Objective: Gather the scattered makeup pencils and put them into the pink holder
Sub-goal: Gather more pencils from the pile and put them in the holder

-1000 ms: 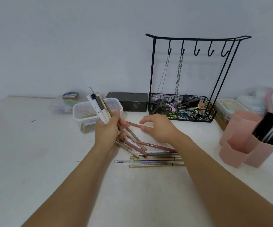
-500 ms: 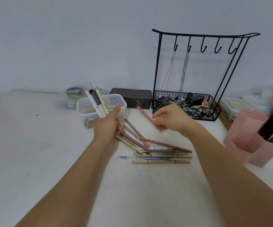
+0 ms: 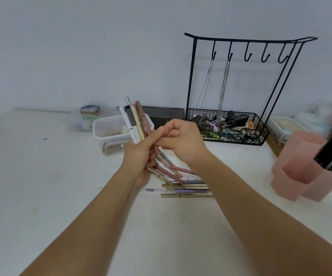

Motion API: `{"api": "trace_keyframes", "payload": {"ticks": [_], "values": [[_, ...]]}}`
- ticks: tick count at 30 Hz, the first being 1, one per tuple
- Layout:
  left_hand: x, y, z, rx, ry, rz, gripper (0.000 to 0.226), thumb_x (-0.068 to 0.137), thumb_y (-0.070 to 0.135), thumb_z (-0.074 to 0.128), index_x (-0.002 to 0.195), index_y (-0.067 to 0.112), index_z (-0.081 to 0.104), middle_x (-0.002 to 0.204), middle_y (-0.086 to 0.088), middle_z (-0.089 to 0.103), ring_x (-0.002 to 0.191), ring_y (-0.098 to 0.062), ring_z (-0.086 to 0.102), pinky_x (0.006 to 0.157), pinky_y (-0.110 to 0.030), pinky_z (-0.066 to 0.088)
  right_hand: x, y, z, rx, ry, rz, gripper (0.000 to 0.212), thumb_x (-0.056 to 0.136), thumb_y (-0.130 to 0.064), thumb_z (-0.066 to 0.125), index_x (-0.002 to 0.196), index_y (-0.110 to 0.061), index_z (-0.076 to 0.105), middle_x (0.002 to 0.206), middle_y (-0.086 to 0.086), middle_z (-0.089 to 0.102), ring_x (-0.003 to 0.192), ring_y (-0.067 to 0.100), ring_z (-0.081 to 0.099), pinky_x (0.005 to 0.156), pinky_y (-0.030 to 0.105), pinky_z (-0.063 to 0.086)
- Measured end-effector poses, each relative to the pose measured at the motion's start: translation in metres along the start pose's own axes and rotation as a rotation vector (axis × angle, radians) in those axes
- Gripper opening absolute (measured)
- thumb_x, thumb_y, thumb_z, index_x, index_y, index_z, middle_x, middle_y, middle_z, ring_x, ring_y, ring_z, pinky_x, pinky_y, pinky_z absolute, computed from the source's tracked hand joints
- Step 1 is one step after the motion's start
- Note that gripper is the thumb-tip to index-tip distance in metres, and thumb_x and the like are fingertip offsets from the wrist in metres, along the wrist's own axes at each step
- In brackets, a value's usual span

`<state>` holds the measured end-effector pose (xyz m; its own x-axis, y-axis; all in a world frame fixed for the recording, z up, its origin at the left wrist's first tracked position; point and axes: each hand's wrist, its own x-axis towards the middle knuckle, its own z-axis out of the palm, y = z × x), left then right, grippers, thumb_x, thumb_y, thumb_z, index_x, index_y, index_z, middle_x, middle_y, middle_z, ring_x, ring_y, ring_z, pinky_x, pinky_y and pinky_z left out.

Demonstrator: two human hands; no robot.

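My left hand grips a bundle of makeup pencils that stick up and lean left above the table. My right hand is pressed against the left one, fingers curled, pinching a pink pencil that lies alongside the bundle. Several more pencils lie scattered on the white table under my wrists, pink, gold and purple ones. The pink holder stands at the right edge, with dark tools in its rear compartment.
A clear plastic tub sits right behind the bundle. A black wire jewelry stand with chains and a filled basket stands at the back, a dark box beside it. More clear containers are at the far right.
My right hand lifted a pink pencil off the table and carried it left into the bundle in my left hand. The two hands now touch.
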<state>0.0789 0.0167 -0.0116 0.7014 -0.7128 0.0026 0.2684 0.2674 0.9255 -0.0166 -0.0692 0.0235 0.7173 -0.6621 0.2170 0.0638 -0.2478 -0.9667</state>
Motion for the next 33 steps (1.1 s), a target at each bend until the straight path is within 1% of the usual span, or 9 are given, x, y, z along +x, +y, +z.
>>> {"api": "trace_keyframes", "payload": {"ticks": [2,7,10,11,15,18,26,29,33], "values": [[0.001,-0.002,-0.001,0.028,0.05,0.009,0.019,0.082,0.029,0.08,0.07,0.021,0.067,0.054,0.002,0.043,0.046,-0.01,0.033,0.039,-0.021,0.024,-0.003,0.007,0.007,-0.03,0.04,-0.04,0.019,0.075,0.009,0.08,0.081,-0.001,0.066,0.077,0.023,0.074,0.066,0.028,0.073,0.073,0.038,0.064],[0.006,0.001,-0.004,0.019,0.186,0.023,0.023,0.089,0.03,0.072,0.073,0.014,0.069,0.064,-0.006,0.065,0.057,-0.022,0.057,0.051,-0.029,0.046,0.002,0.01,-0.001,0.032,-0.029,-0.028,0.018,0.077,0.01,0.078,0.085,-0.005,0.071,0.083,0.012,0.077,0.076,0.017,0.074,0.076,0.028,0.061],[0.009,0.006,-0.005,-0.015,0.218,0.031,0.025,0.099,0.033,0.065,0.098,0.01,0.073,0.086,-0.002,0.081,0.075,-0.016,0.076,0.051,-0.025,0.055,0.012,0.02,-0.017,-0.341,0.044,-0.045,0.005,0.083,-0.009,0.079,0.085,-0.011,0.075,0.08,-0.002,0.072,0.072,0.005,0.064,0.072,0.024,0.052],[0.009,0.007,-0.006,-0.022,0.226,0.033,0.026,0.1,0.035,0.063,0.097,0.01,0.072,0.086,-0.002,0.081,0.08,-0.015,0.078,0.052,-0.024,0.056,0.014,0.025,-0.021,-0.5,0.012,-0.038,0.001,0.085,-0.014,0.077,0.084,-0.014,0.076,0.079,-0.006,0.071,0.072,0.003,0.062,0.072,0.024,0.049],[0.007,0.009,-0.004,-0.059,0.233,0.034,0.032,0.1,0.033,0.064,0.075,0.014,0.058,0.059,0.0,0.057,0.055,-0.012,0.062,0.046,-0.023,0.052,0.014,0.044,-0.021,-0.793,-0.078,0.109,0.012,0.086,-0.025,0.076,0.077,-0.017,0.078,0.075,-0.006,0.073,0.073,0.009,0.066,0.073,0.031,0.056],[0.009,0.007,-0.007,-0.052,0.244,0.039,0.023,0.098,0.028,0.068,0.081,0.017,0.056,0.053,0.002,0.044,0.045,-0.011,0.041,0.037,-0.021,0.037,0.014,0.045,-0.019,-0.793,-0.058,0.144,0.013,0.085,-0.024,0.077,0.075,-0.017,0.078,0.077,-0.004,0.074,0.075,0.012,0.067,0.075,0.032,0.058],[0.009,0.007,-0.007,0.005,0.276,0.023,0.042,0.095,0.043,0.07,0.067,0.014,0.056,0.051,0.0,0.053,0.043,-0.012,0.053,0.041,-0.025,0.047,0.014,0.036,-0.023,-0.889,-0.12,0.153,0.004,0.073,-0.016,0.082,0.074,-0.013,0.079,0.075,-0.001,0.075,0.075,0.017,0.071,0.076,0.037,0.062],[0.01,0.007,-0.008,0.022,0.28,0.011,0.048,0.093,0.048,0.07,0.062,0.015,0.054,0.049,-0.001,0.053,0.043,-0.014,0.05,0.041,-0.025,0.039,0.016,0.036,-0.028,-0.905,-0.129,0.207,0.011,0.078,-0.015,0.08,0.078,-0.004,0.078,0.08,0.009,0.076,0.074,0.023,0.072,0.075,0.04,0.062],[0.01,0.005,-0.008,-0.008,0.209,-0.018,0.042,0.093,0.044,0.072,0.067,0.019,0.05,0.053,0.0,0.045,0.043,-0.012,0.038,0.035,-0.021,0.029,0.016,0.025,-0.049,-0.391,-0.123,0.394,0.02,0.09,-0.01,0.072,0.092,0.009,0.073,0.073,0.013,0.067,0.056,0.017,0.059,0.058,0.027,0.055]]}}
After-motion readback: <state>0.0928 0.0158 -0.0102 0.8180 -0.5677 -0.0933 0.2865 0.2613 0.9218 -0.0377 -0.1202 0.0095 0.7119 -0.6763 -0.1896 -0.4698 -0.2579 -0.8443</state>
